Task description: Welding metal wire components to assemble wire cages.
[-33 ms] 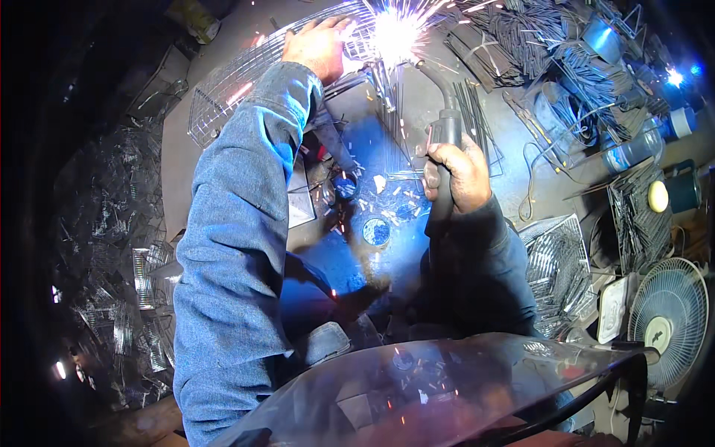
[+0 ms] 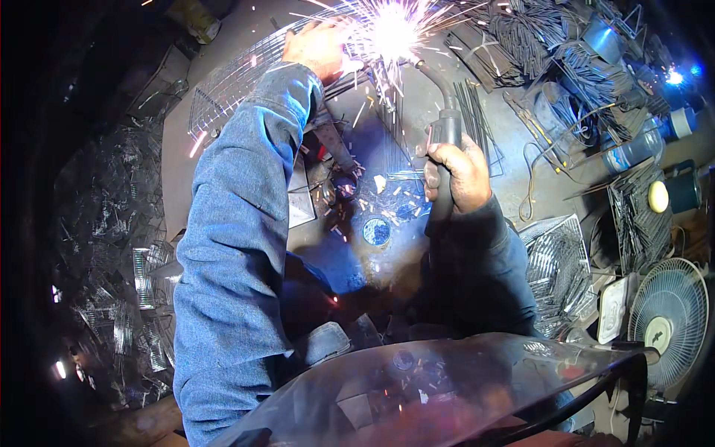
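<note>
The hands are well apart. The left hand (image 2: pixel 316 51) is at the far side, its palm down over a wire grid (image 2: pixel 242 88); its fingers reach into the glare, so whether they grip the wires or only press on them I cannot tell. The right hand (image 2: pixel 463 175) is nearer the body and to the right, its fingers wrapped round the handle of a black welding torch (image 2: pixel 449 128).

The grid lies far and to the left of the right hand, and runs left of the left hand as well. Its long axis slants from near left to far right, and the left hand is much the nearer, touching it towards its right end. The torch's handle points far, and its neck bends far and left, so the tip comes to a white welding glare (image 2: pixel 391 36) just right of the left fingers. That glare hides the joint and the grid's right end.

Nearer than the grid, short metal scraps (image 2: pixel 395 205) are scattered on the worktable (image 2: pixel 179 160). Thin rods (image 2: pixel 477 112) lie just right of the torch. Beyond them, farther right, are bundled wires (image 2: pixel 525 33), and a fan (image 2: pixel 668 320) stands at the near right.
</note>
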The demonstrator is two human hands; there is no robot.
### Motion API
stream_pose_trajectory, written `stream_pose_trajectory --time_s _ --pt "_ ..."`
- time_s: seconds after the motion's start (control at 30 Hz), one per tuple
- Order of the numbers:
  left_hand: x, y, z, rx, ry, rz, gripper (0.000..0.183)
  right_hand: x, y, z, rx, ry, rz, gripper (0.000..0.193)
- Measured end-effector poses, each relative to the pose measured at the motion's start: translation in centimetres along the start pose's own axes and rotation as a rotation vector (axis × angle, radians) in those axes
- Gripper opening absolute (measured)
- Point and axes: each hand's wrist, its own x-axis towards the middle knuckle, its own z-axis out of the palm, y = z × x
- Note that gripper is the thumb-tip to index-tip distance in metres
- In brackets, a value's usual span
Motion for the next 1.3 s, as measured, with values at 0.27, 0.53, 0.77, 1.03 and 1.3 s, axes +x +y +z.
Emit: stream_pose_trajectory --time_s 0.27,0.53,0.77,1.03,1.3 --pt "-0.2 -0.1 0.5 -0.016 0.074 0.036 0.064 0.2 0.1 -0.3 -0.029 -0.011 -0.010 0.027" --pt "0.3 -0.6 0.8 -0.041 0.076 0.078 0.069 0.5 0.2 -1.2 0.153 -0.113 0.029 0.026" --pt "-0.3 -0.3 0.2 -0.088 0.105 0.068 0.078 0.1 0.3 -1.3 0.126 -0.031 0.000 0.029" --pt "-0.3 -0.3 0.5 -0.001 0.100 -0.009 0.062 0.0 0.1 -0.8 0.109 -0.077 0.028 0.026" --pt "-0.4 -0.4 1.6 0.106 0.142 0.069 0.056 -0.2 -0.1 -0.4 -0.282 0.007 -0.075 0.025"
